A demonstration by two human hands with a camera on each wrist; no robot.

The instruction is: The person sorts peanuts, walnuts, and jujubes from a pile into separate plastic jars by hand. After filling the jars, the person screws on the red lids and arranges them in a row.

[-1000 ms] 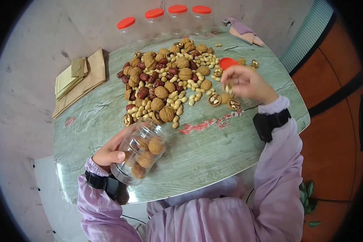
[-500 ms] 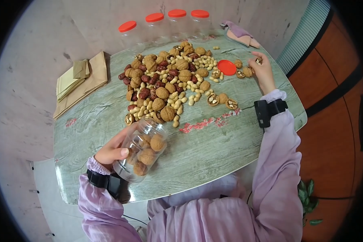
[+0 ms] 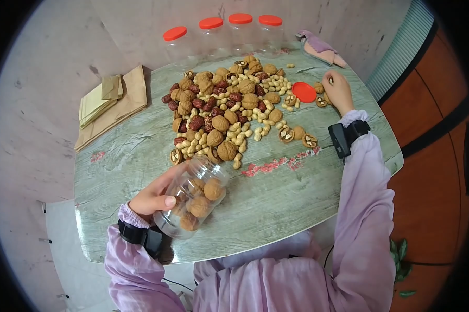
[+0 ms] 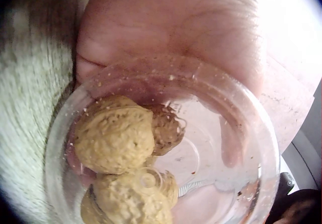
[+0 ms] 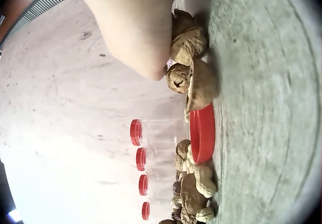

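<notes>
- My left grip (image 3: 154,197) clasps the tilted clear jar (image 3: 195,195) — walnuts (image 4: 114,138) inside.
- My right grip (image 3: 338,91) reaches far across the tabletop (image 3: 276,192), touching walnut pieces (image 5: 190,45) — grasp unclear.

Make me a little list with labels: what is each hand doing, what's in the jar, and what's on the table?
left hand: holds the clear jar, tilted on its side
jar contents: whole walnuts
right hand: rests on cracked walnuts beside the red lid
table: pile of walnuts, peanuts and red dates
far edge: four red-capped jars
left side: brown paper bags
</notes>
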